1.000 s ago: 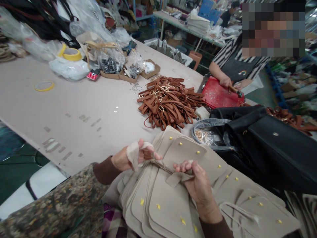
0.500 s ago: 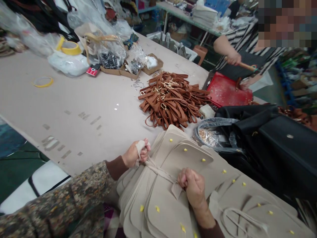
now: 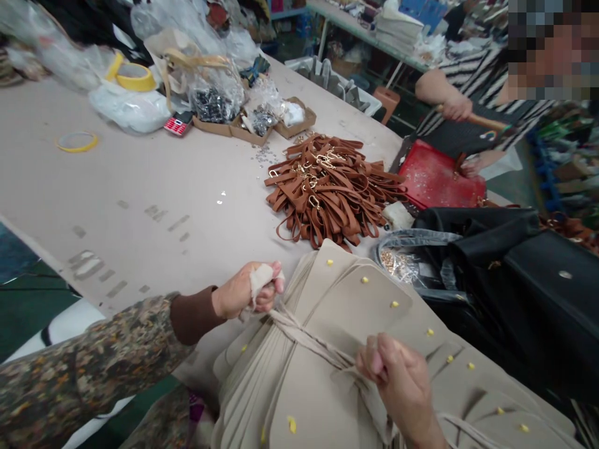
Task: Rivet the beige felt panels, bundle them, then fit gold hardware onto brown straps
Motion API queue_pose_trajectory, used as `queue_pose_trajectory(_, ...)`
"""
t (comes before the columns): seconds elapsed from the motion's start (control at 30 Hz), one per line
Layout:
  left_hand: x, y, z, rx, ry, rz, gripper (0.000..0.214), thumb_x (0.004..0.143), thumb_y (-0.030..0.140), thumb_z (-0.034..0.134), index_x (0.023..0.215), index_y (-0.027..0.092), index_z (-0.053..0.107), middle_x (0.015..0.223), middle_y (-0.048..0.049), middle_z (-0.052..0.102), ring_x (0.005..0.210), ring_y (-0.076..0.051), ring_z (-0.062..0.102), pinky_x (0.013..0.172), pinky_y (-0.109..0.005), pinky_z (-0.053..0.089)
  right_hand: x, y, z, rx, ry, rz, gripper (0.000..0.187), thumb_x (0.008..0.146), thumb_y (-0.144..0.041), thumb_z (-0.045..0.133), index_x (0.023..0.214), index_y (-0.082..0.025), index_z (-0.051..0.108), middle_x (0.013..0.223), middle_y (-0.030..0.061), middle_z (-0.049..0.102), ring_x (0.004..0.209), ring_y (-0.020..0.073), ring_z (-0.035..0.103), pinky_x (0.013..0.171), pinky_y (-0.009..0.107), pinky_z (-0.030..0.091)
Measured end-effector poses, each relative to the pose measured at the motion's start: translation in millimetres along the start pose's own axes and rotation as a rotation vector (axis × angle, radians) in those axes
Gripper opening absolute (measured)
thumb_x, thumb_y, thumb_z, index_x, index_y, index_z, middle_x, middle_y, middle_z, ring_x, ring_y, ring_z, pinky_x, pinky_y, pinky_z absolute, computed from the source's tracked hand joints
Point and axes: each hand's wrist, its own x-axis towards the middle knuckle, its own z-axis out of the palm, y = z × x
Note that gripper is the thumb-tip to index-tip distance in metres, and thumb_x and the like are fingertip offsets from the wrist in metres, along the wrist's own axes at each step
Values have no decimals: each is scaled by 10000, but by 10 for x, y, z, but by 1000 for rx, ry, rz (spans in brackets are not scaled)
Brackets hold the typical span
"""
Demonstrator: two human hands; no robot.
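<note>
A fanned stack of beige leather flaps (image 3: 355, 312) with small yellow studs lies at the near table edge. A beige cloth strip (image 3: 309, 333) is stretched tight across the stack. My left hand (image 3: 248, 290) is closed on one end of the strip, which is wrapped round its fingers, at the stack's left side. My right hand (image 3: 402, 383) is closed on the other end, lower right, over the flaps.
A pile of brown straps (image 3: 327, 193) with gold clasps lies mid-table. Black bags (image 3: 515, 280) sit at right beside a bag of gold hardware (image 3: 397, 262). Across the table a person holds a hammer (image 3: 472, 120) over a red mat (image 3: 440, 181). Tape rolls (image 3: 133, 76), boxes and plastic bags stand far left.
My right hand has moved down and to the right, pulling the strip tighter. My left hand stays at the stack's left. The person opposite has raised the hammer.
</note>
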Motion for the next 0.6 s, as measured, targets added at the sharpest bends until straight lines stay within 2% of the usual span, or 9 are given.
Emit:
queue_pose_trajectory(0.17,46,-3,-20,10,23,-27,575,670,686,713,621,146,523,399,128,241,334,-19,158,334,-166,243,49,-9,-16,89,111,27,516,891,-522,567,513,-191,449,449,-91,251,370,60,243,395,216,256)
queue_pose_trajectory(0.2,49,0,-27,12,25,-33,575,672,683,715,617,144,524,398,127,244,335,-19,159,335,-167,246,48,-14,-16,86,100,36,512,886,-518,576,513,-190,453,448,-90,253,370,61,246,395,215,258)
queue_pose_trajectory(0.33,19,34,-49,16,-46,-44,540,725,641,704,635,131,551,400,122,245,345,-23,185,363,-171,282,-7,-84,-66,46,13,50,444,912,-417,575,539,-180,520,489,-53,340,432,87,353,457,248,320)
queue_pose_trajectory(0.5,78,-32,-135,-16,-1,-85,571,669,674,728,625,141,528,394,132,230,333,-20,175,349,-169,272,5,-63,-169,87,71,107,487,928,-439,542,514,-187,497,455,-62,300,396,81,306,428,249,313)
queue_pose_trajectory(0.6,119,-60,-188,-15,-3,-93,557,695,664,716,634,139,539,392,126,243,334,-27,200,365,-182,303,28,-85,-206,-37,-7,135,418,911,-400,574,553,-185,572,496,-10,406,472,127,437,470,285,384)
